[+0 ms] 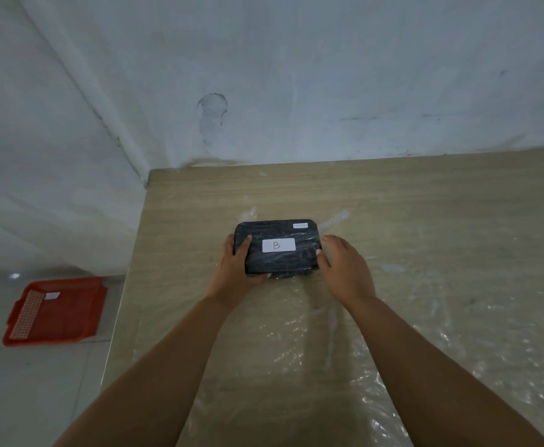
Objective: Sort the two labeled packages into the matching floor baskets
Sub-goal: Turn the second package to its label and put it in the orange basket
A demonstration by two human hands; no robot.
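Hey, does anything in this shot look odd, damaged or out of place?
The wall above the table has a rough, scuffed patch with staining beneath it, like a crude repair. Otherwise nothing stands out: the package labeled B sits flat between left hand and right hand.

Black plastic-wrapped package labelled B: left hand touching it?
Touching. Head view shows the left hand wrapped around the black package: thumb on top, fingers at its near edge.

black package [278,246] | white "B" label | flat on table [425,204]
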